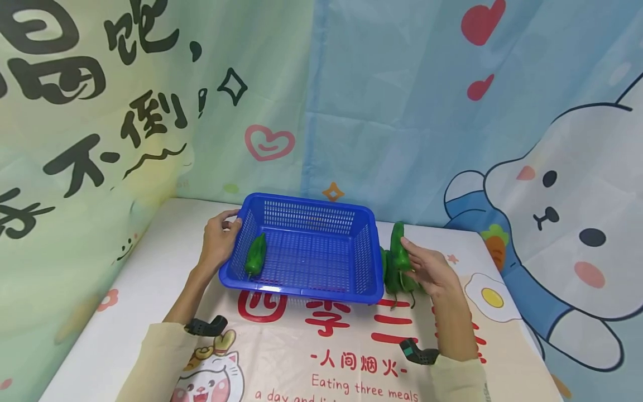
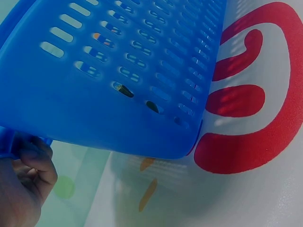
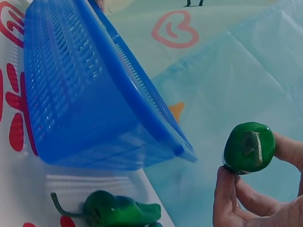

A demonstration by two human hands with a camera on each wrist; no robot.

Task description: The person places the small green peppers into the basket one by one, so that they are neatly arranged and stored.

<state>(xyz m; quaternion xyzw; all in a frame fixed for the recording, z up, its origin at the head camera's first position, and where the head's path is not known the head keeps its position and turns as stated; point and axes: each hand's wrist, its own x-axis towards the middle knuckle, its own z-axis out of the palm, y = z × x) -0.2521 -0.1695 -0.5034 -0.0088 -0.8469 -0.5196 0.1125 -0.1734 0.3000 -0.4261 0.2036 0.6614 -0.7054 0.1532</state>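
A blue plastic basket (image 1: 301,292) with slotted walls stands on the table, one green pepper (image 1: 257,255) lying at its left end. My left hand (image 1: 219,241) grips the basket's left rim; in the left wrist view its fingers (image 2: 40,165) curl at the rim. Just right of the basket, my right hand (image 1: 433,269) pinches another green pepper (image 1: 399,248) between thumb and fingers. The right wrist view shows this held pepper (image 3: 250,147) stem end on, raised above the table. Below it, beside the basket, lie more green peppers (image 1: 391,282), partly hidden by the hand and the held pepper.
A printed cloth (image 1: 311,346) with red characters covers the table. Close behind the basket hangs a patterned curtain (image 1: 372,139), and another printed sheet (image 1: 90,184) closes off the left side. Each wrist wears a dark strap (image 1: 206,326).
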